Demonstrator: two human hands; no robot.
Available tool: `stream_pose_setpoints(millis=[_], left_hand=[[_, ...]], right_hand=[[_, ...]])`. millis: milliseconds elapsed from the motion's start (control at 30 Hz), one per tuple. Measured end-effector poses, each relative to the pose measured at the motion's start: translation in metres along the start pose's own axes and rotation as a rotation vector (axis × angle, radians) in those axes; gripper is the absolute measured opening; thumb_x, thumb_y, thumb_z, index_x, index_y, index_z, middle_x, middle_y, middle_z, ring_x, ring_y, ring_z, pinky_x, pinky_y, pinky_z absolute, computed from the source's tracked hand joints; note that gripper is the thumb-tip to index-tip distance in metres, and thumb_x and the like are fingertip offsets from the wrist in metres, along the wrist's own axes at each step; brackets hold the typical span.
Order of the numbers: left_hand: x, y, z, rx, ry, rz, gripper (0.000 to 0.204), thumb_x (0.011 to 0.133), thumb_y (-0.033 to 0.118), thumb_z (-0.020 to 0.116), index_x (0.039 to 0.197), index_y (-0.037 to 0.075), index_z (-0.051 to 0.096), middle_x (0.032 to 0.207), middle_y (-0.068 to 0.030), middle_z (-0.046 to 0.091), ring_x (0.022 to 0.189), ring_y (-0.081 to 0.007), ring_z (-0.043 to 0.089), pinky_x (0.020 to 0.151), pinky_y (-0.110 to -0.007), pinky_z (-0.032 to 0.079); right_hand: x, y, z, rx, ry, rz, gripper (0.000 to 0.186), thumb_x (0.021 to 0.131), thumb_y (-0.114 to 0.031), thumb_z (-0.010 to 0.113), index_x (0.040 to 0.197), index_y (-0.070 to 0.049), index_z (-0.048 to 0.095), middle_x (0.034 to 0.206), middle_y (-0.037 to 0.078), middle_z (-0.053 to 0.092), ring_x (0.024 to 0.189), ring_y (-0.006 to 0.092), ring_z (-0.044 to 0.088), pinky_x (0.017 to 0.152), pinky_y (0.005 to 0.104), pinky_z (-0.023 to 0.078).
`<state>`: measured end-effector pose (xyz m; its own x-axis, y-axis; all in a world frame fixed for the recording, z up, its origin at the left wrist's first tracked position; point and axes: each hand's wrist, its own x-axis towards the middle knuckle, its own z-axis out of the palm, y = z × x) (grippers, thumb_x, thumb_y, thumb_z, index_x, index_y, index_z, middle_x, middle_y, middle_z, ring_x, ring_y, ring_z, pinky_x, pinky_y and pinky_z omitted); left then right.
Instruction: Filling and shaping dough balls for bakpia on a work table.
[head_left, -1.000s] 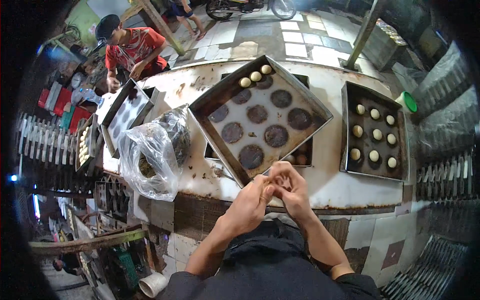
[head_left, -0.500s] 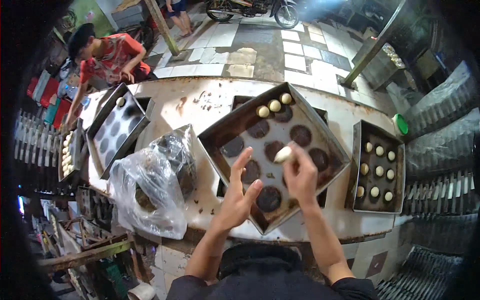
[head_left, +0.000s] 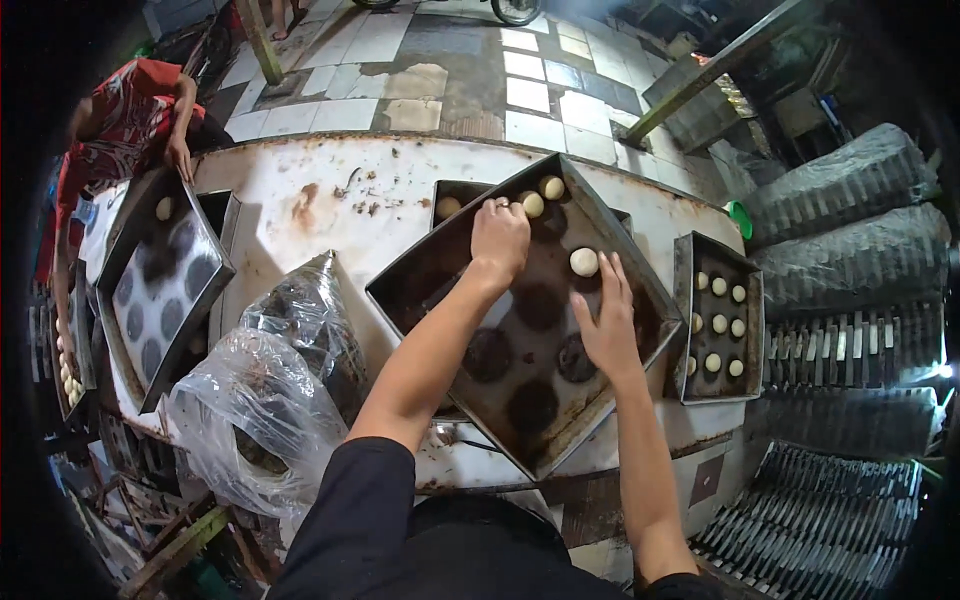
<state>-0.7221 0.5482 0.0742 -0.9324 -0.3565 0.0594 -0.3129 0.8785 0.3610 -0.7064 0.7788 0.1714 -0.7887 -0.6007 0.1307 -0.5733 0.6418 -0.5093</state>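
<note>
A square, dark metal baking tray (head_left: pixel 620 385) with round dark marks lies turned cornerwise before me. My left hand (head_left: pixel 500 238) reaches to its far corner, fingers closed at the row of pale dough balls there. One dough ball (head_left: pixel 532 205) shows at its fingertips and another dough ball (head_left: pixel 552 188) sits beyond it; the hand hides the row's near end. Farther right, a single round dough ball (head_left: pixel 584 262) rests on the tray. My right hand (head_left: pixel 612 325) is right beside this ball, fingers stretched out and holding nothing.
Clear plastic bags (head_left: pixel 265 400) lie left of the tray. A smaller tray (head_left: pixel 722 385) with dough balls in rows stands right. On the left, a person (head_left: pixel 130 120) in red reaches toward dough balls beside another tray (head_left: pixel 150 290). Stacked pans (head_left: pixel 850 350) line the right side.
The dough ball from my right hand now lies on the tray, and that hand has opened. My left hand has moved forward to the row in the far corner. The view has shifted.
</note>
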Motion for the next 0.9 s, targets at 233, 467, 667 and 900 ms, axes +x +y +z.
stream_pose_setpoints(millis=[233, 467, 667, 900], left_hand=[[-0.148, 0.058, -0.107, -1.563, -0.245, -0.136, 0.023, 0.097, 0.025, 0.066, 0.112, 0.009, 0.063, 0.106, -0.0032, 0.063, 0.104, -0.0143, 0.06, 0.09, -0.031, 0.049], [-0.384, 0.107, -0.088, -1.828, -0.809, -0.185, 0.042, 0.091, 0.006, 0.075, 0.131, 0.006, 0.061, 0.123, -0.0079, 0.068, 0.11, -0.0155, 0.065, 0.099, -0.031, 0.052], [-0.463, 0.122, -0.079, -1.748, -0.197, -0.563, 0.026, 0.101, 0.015, 0.066, 0.123, -0.001, 0.066, 0.109, -0.0023, 0.069, 0.095, -0.0087, 0.063, 0.085, -0.025, 0.053], [-0.552, 0.069, -0.113, -1.557, 0.052, -0.721, 0.03, 0.109, 0.028, 0.052, 0.099, 0.003, 0.067, 0.092, -0.0013, 0.066, 0.081, -0.0098, 0.061, 0.072, -0.029, 0.053]], right_hand=[[-0.199, -0.014, -0.063, 0.146, 0.165, 0.115, 0.027, 0.094, -0.002, 0.061, 0.119, 0.0, 0.069, 0.122, 0.015, 0.067, 0.109, 0.0254, 0.064, 0.094, 0.0343, 0.05], [-0.303, -0.012, -0.065, 0.633, 0.169, 0.309, 0.009, 0.082, 0.005, 0.054, 0.085, 0.004, 0.062, 0.093, 0.013, 0.068, 0.078, 0.0231, 0.062, 0.073, 0.0333, 0.049], [-0.293, -0.101, -0.032, 0.625, 0.181, -0.336, 0.015, 0.09, -0.012, 0.059, 0.09, 0.002, 0.062, 0.093, 0.019, 0.064, 0.089, 0.038, 0.06, 0.081, 0.0436, 0.049], [-0.32, -0.168, 0.061, 0.609, -0.057, -0.652, 0.019, 0.093, -0.017, 0.059, 0.093, 0.002, 0.063, 0.093, 0.021, 0.063, 0.091, 0.0408, 0.058, 0.086, 0.0479, 0.047]])
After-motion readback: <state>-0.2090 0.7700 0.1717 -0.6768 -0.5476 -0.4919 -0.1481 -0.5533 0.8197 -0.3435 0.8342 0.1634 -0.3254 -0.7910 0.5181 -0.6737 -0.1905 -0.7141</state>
